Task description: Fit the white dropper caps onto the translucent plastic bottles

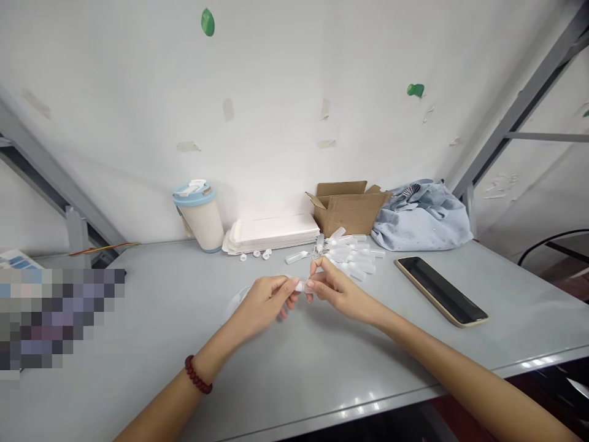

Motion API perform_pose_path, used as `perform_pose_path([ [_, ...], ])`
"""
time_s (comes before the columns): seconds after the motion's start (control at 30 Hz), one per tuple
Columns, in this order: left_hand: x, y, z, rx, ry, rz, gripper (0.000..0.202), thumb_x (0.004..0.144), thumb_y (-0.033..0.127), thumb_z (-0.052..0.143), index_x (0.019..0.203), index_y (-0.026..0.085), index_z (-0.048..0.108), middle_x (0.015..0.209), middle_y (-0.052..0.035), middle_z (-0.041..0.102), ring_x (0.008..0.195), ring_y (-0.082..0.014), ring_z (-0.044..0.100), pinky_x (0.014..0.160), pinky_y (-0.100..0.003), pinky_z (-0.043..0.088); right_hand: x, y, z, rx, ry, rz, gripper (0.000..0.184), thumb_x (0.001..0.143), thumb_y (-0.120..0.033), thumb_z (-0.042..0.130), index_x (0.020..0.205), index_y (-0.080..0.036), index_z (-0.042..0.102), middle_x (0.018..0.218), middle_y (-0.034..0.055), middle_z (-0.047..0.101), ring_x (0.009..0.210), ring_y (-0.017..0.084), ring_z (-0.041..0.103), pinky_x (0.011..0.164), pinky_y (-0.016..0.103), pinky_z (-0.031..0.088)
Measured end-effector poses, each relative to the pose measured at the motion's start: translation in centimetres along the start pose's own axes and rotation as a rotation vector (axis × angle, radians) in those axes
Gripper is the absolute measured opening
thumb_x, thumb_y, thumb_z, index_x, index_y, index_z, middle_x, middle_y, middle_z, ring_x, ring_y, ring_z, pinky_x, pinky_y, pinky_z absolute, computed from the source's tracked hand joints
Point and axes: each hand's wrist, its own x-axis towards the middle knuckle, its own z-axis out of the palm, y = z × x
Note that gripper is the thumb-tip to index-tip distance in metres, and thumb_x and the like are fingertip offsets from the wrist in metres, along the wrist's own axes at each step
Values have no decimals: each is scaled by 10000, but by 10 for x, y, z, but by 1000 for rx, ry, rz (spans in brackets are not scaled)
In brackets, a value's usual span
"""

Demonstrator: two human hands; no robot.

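Observation:
My left hand (267, 296), with a dark red beaded bracelet at its wrist, pinches a small white plastic piece (300, 286) between thumb and fingers. From the other side my right hand (338, 290) grips the same piece, its index finger bent upward. Fingers cover most of the piece, so its full shape is hidden. Just beyond the right hand lies a pile of translucent plastic tubes (352, 253) with thin cords. Several small white caps (267, 253) are scattered left of the pile. A clear plastic item (235, 302) lies partly behind the left hand.
Along the wall stand a blue-lidded cup (202, 218), a stack of white flat boxes (276, 231), an open cardboard box (352, 212) and a light blue cloth bundle (423, 218). A phone (439, 291) lies on the grey table (151, 331) at right. A pixelated area covers the left side.

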Motion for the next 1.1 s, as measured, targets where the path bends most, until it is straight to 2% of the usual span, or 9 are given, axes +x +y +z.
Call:
perform_pose_path([
  [0.1,-3,3,1,118,16,47,369,896,401,403,727,158,622,708,-20,610,570,-123,550,550,-228,458,-2,-1,-1,5,-8,10,204,903,-388,450,886,-230,322,690,-28,556,595,107,430,561,235,307],
  [0.3,-5,5,5,285,102,244,219,880,279,438,870,200,642,878,-43,668,783,-176,590,670,-248,452,1,0,-3,167,-59,95,257,882,-426,468,897,-239,291,665,-53,545,463,70,268,462,206,203],
  [0.4,-4,4,4,198,115,164,208,869,323,463,880,198,628,905,-46,658,792,-175,598,665,-248,469,1,3,-1,2,24,16,248,876,-397,492,927,-236,311,673,-48,523,525,94,370,509,217,268],
  [0.47,-3,3,3,126,95,79,246,870,373,459,834,184,613,837,-34,639,671,-147,592,604,-241,470,0,5,1,-199,81,-84,220,871,-344,510,943,-227,338,693,-41,485,580,112,407,552,233,299],
  [0.63,-1,5,0,-40,-70,-63,412,882,456,403,638,155,543,598,5,550,457,-101,515,467,-222,416,-5,4,5,-452,56,-226,131,884,-265,474,939,-206,370,787,12,519,669,143,460,618,270,337],
  [0.73,-2,7,0,-107,-91,-89,430,862,474,436,610,147,552,536,5,522,459,-109,503,468,-226,410,-7,1,9,-240,29,-162,149,897,-318,462,890,-219,351,726,-19,495,615,122,426,574,248,315],
  [0.9,-7,11,-2,44,-54,59,379,867,414,449,615,159,571,610,-13,574,578,-135,535,565,-233,425,-7,-2,13,378,-71,142,310,880,-474,472,781,-241,293,535,-108,220,450,76,139,428,205,132],
  [1.0,-8,10,-3,231,2,193,329,879,351,443,657,171,607,654,-11,600,624,-141,527,602,-233,410,-6,-1,12,489,-109,266,336,869,-472,501,758,-236,290,536,-107,191,459,73,88,424,215,86],
  [1.1,-6,8,-3,300,32,234,266,874,330,464,778,184,665,734,-21,647,674,-156,554,629,-240,420,-4,2,12,424,-97,260,341,868,-497,484,766,-236,290,543,-103,190,460,76,113,428,212,105],
])
